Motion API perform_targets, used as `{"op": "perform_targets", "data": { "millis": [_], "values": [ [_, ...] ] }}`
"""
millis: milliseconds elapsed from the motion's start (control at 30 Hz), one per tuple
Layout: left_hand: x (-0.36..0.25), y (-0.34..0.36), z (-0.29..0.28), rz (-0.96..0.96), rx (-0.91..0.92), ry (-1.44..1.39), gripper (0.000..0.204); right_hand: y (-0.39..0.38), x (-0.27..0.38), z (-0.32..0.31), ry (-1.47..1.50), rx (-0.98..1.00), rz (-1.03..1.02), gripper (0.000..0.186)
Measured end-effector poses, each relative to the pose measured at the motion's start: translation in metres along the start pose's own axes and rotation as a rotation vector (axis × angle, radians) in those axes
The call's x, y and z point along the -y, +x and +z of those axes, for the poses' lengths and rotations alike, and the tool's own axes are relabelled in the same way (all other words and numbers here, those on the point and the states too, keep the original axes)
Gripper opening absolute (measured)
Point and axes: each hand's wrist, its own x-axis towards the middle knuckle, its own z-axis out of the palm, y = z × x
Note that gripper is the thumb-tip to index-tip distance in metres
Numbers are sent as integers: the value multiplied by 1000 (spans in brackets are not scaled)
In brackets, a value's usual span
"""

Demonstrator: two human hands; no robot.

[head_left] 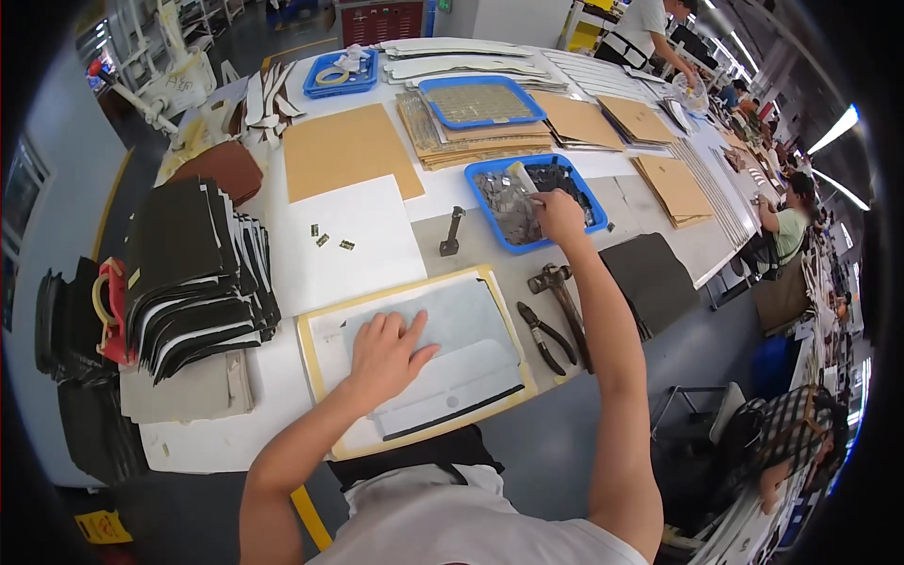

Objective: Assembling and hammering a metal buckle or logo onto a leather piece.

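My left hand (384, 356) lies flat with its fingers spread on a pale grey sheet (461, 315), on a white board bordered with yellow tape (315, 363). My right hand (562, 215) reaches into a blue tray (515, 247) of small grey and black pieces (513, 212). Its fingers are closed at the tips; what they hold is too small to tell. A pale strip (521, 177) stands among the pieces beside my fingertips. Right of the board lie black-handled pliers (546, 339) and a hammer (567, 306). A black upright metal tool (453, 233) stands behind the board.
Several small metal pieces (322, 241) lie on white paper at the left. A tall stack of dark sheets (184, 273) stands beyond my left arm; another dark stack (648, 281) lies at the right. Brown cardboard sheets (348, 151) and a second blue tray (480, 102) are farther back. Other people work nearby.
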Motion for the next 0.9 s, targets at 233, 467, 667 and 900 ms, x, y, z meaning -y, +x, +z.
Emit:
{"op": "perform_targets", "data": {
  "millis": [233,467,667,900],
  "values": [
    [-2,3,6,24,-18,-2,54,31,-17,5,-304,335,-42,25],
    [-2,3,2,-21,28,17,55,23,-10,6,-234,206,-208,21],
    [10,-6,15,-33,-63,-75,51,1,21,-2,405,-198,101,21],
    [5,0,4,8,-83,-30,43,-87,97,-43,1283,18,313,28]
  ]
}}
